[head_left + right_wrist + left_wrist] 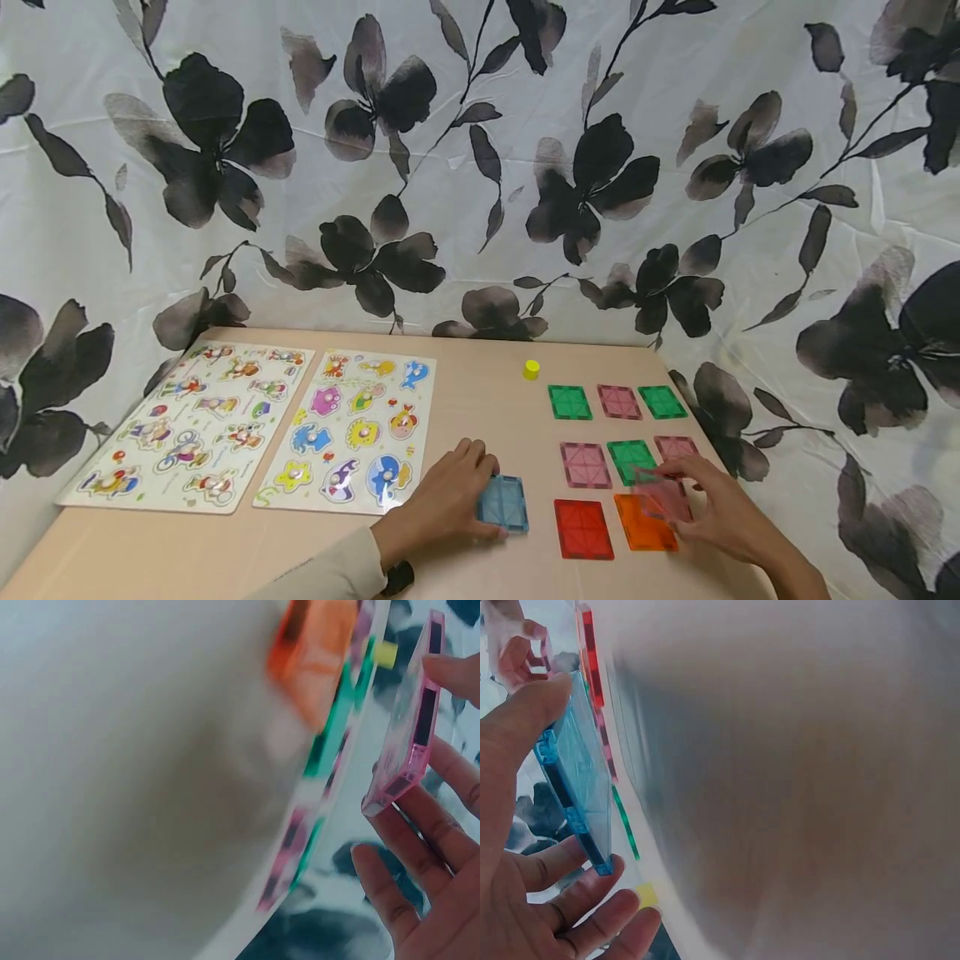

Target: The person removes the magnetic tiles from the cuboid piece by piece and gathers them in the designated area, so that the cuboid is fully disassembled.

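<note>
My left hand (442, 493) pinches a translucent blue square magnetic tile (506, 504) by its edges, thumb on the near side and fingers on the far side. In the left wrist view the blue tile (577, 772) is tilted and seems raised off the table. My right hand (731, 510) holds a pink square tile (409, 724) between thumb and fingers, above the orange tile (643, 533). Left of the orange one lies a red tile (584, 530). Behind them are a pink tile (586, 466), a green tile (630, 461) and another pink tile (675, 447).
A farther row has a green tile (570, 402), a pink tile (619, 402) and another green tile (663, 402). Behind it stands a small yellow cylinder (532, 370). Two picture boards (251, 467) lie on the left. A floral cloth (480, 167) hangs behind the table.
</note>
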`<state>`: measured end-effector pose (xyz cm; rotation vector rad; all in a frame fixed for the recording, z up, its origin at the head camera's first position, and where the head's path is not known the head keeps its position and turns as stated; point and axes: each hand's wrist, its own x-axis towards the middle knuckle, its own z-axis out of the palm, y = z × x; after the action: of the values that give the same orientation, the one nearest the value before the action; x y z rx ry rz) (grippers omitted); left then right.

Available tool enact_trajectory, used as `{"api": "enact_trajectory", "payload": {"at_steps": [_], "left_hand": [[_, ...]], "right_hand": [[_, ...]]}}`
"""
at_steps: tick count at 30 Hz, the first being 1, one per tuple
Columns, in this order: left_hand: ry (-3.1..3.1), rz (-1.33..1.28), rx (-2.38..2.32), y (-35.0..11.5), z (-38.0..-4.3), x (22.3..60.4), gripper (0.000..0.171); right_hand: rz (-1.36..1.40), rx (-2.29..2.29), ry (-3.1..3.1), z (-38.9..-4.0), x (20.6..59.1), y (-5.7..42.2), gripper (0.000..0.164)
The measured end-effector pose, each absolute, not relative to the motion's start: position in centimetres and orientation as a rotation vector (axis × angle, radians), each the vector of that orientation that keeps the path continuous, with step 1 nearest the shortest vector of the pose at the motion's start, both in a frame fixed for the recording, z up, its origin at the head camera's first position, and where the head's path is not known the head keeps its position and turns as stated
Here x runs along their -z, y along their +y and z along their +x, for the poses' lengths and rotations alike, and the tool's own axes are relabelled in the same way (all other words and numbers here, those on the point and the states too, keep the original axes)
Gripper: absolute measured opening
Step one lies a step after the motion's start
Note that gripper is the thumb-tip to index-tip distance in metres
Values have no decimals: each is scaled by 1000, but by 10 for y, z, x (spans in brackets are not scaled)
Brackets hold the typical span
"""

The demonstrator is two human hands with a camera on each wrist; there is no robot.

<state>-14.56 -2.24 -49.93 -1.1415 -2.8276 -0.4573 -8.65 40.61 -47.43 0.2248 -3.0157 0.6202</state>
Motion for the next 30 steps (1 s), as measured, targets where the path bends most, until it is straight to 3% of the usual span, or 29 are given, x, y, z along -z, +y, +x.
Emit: {"api": "enact_trajectory", "payload": {"at_steps": [9, 20, 30], "left_hand": [[-2865, -1164, 448, -21, -138, 502, 80], [-2867, -1218, 388, -22, -136, 503, 81], [-2858, -1216, 372, -20, -134, 504, 88]], "right_hand": [[-33, -725, -3185, -78, 480, 447, 83], [-31, -649, -3203, -76, 498, 457, 79], [59, -631, -3223, -78, 495, 452, 86]]}}
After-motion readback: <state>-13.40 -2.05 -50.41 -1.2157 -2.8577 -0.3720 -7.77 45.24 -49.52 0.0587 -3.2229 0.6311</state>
